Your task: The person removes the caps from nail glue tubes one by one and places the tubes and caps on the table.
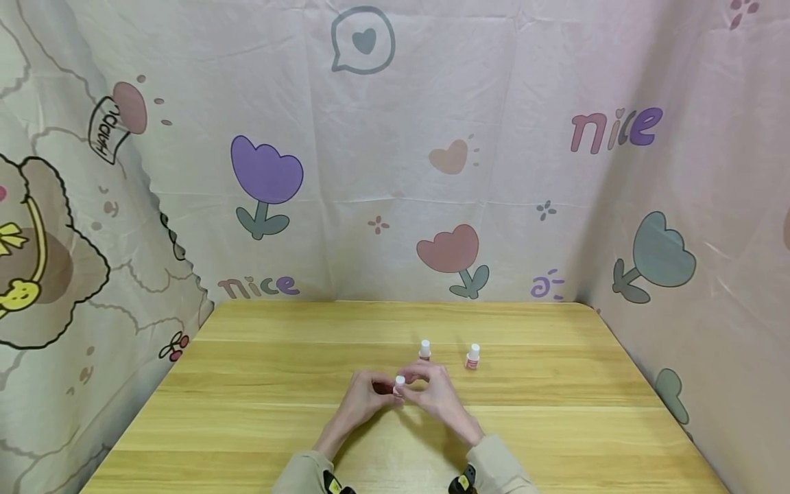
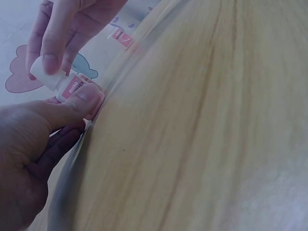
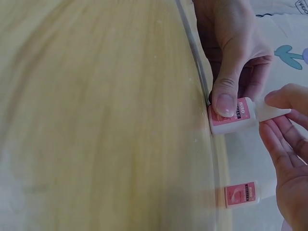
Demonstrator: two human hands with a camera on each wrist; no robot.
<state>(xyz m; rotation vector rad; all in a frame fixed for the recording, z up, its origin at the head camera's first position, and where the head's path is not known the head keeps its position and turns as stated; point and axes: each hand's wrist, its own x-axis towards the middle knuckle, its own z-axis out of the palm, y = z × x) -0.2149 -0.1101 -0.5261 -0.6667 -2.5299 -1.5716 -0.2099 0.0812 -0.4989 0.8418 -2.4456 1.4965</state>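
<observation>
A small white bottle (image 1: 400, 381) with a pink label stands on the table between both hands. My left hand (image 1: 363, 399) grips the body of this bottle low down; its thumb (image 2: 86, 97) lies across the pink label in the left wrist view. From the other side my right hand (image 1: 435, 394) pinches the tall white cap (image 3: 272, 111) between thumb and fingers. Just beyond the right hand stands a second bottle (image 1: 424, 348), its lower part partly hidden by that hand. A third bottle (image 1: 472, 357) of the same look stands upright to the right.
Everything stands on a wooden table (image 1: 247, 412) with light, yellowish grain. Printed cloth (image 1: 370, 123) with flowers, hearts and words hangs behind the table and along both sides.
</observation>
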